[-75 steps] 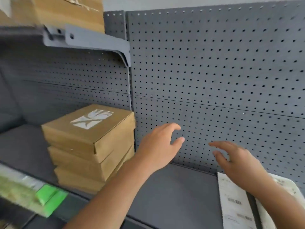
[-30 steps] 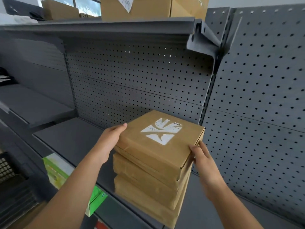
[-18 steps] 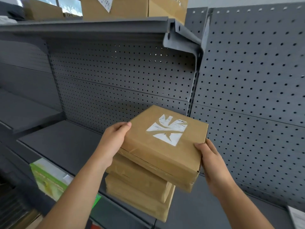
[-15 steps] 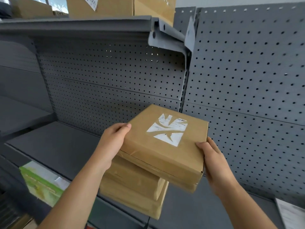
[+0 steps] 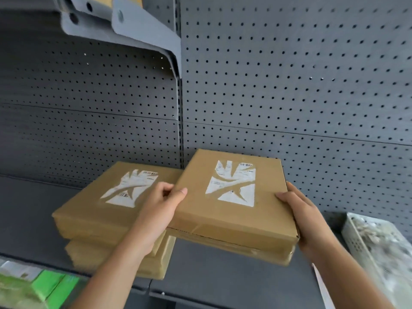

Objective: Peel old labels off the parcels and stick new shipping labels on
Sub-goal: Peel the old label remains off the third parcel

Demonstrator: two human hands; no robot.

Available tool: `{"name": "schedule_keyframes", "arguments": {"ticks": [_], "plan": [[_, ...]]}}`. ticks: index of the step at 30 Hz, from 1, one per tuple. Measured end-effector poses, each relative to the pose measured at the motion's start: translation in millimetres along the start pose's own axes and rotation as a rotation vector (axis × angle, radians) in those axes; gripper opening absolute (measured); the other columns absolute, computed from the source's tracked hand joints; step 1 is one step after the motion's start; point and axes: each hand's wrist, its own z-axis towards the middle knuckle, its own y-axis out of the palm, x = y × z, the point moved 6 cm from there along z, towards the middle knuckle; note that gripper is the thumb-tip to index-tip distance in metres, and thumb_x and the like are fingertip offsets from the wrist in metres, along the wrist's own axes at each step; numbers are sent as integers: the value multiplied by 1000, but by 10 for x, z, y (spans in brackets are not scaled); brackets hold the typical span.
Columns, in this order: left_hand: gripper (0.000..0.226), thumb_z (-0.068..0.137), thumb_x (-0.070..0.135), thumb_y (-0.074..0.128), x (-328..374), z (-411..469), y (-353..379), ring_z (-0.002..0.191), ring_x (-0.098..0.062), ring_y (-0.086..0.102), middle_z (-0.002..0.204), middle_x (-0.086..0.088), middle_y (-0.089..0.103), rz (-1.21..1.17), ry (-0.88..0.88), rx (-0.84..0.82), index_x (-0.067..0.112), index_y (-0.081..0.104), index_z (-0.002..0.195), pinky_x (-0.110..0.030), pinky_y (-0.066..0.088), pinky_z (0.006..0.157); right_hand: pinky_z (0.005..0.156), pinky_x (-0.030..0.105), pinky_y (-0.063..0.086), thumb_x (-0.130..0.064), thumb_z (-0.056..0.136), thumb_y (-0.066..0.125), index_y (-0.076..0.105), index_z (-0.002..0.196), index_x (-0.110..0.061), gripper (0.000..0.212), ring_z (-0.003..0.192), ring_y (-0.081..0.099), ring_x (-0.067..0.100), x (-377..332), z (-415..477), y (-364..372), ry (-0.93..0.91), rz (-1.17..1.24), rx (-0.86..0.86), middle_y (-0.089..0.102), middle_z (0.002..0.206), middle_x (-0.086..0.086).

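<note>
Parcel [image 5: 223, 219] has come off the stack [image 5: 93, 212], shifted right.

My bare left hand [image 5: 159, 211] grips the left edge of a flat brown cardboard parcel [image 5: 225, 217], thumb tip on its top face, fingers curled at the rim. My bare right hand [image 5: 299, 216] clasps the right edge, thumb lying on top, fingers hidden underneath. My left forearm [image 5: 116, 264] and right forearm [image 5: 347, 270] reach up from below.

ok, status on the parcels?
Left hand and right hand grip one parcel, held right of the stack. Torn old label on top. White basket further right, apart.
</note>
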Motion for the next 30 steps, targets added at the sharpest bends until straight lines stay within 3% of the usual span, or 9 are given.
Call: {"name": "schedule_keyframes", "arguments": {"ticks": [5,11,14,20,30], "plan": [[27,92,47,67,-97,-175,364,99,-13,62,105,4,67,30,-40,-76,24,58,105,-31,44,85,80,36,54,-20,96,55,67,120,-39,33,99,72,21,157,-49,-400,24,31,36,75,110,-4],[34,92,51,65,-340,-314,659,98,-12,58,106,0,63,67,-85,-104,20,57,102,-27,40,75,78,35,55,-13,99,49,65,121,-36,36,99,72,19,410,-84,-718,64,15,11,75,110,-4],[36,93,52,63,-472,-370,805,96,-14,57,104,-4,60,86,-114,-129,18,55,100,-27,38,74,69,28,58,-9,98,48,63,119,-36,37,87,73,10,610,-62,-865,98,19,34,76,95,-15],[37,94,49,64,-736,-386,993,88,-22,58,104,-16,59,107,-164,-127,14,53,97,-33,35,69,73,40,60,-4,93,46,61,122,-33,43,95,71,28,1005,-20,-1027,207,-4,98,75,105,2],[38,97,45,61,-1118,-369,1109,72,-20,52,78,-5,51,122,-244,-87,9,50,90,-35,35,64,65,35,58,-5,90,50,57,127,-33,47,93,70,27,1302,98,-1008,267,-51,125,73,107,2]]}}
